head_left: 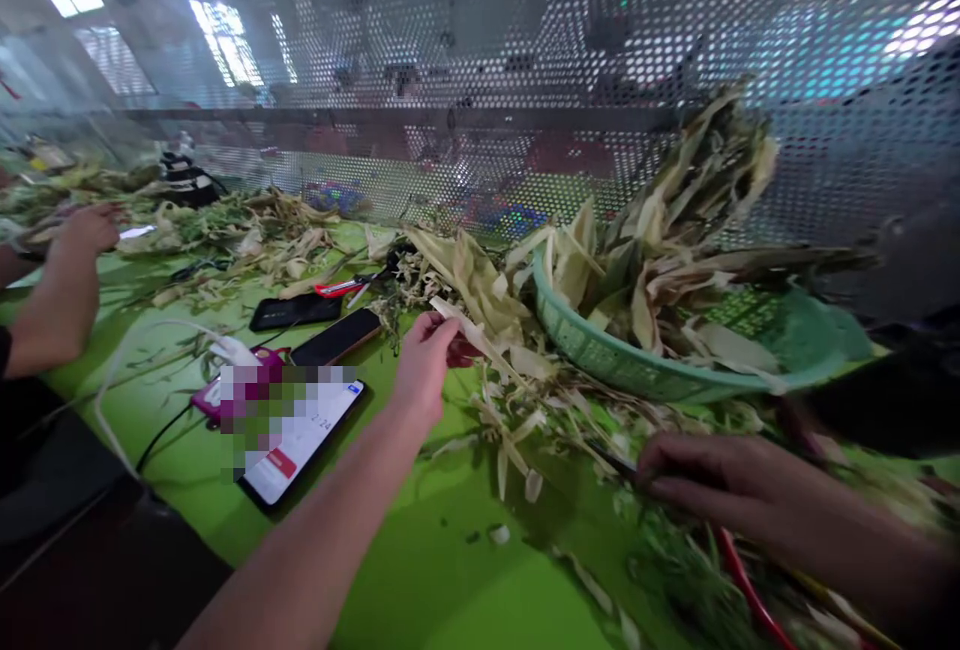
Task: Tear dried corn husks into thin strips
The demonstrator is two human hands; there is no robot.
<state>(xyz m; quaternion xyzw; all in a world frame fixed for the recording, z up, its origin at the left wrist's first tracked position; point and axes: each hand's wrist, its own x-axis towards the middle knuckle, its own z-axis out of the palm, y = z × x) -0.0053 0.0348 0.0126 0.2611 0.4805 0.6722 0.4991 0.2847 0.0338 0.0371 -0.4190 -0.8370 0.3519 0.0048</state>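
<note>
My left hand (pixel 426 365) is closed, thumb and fingers pinching a pale strip of corn husk (pixel 480 338) above the green table (pixel 442 560). Something dark red shows just behind those fingertips. My right hand (pixel 712 480), lower right, is wrapped round a slim dark tool (pixel 611 458) whose tip points left; its exact kind is not clear. Between the hands lie curled husk shreds (pixel 525 425). Past them stands a green plastic basket (pixel 630 360), heaped with dried corn husks (pixel 652 280).
A lit phone (pixel 307 450), a dark phone (pixel 337 337), a black case (pixel 295 311), a red cutter (pixel 341 287) and a purple power strip (pixel 217 400) with cables lie left. Perforated metal panelling (pixel 420 80) stands behind. Another person's arm (pixel 67 280) reaches in. A red handle (pixel 750 590) lies among greenery.
</note>
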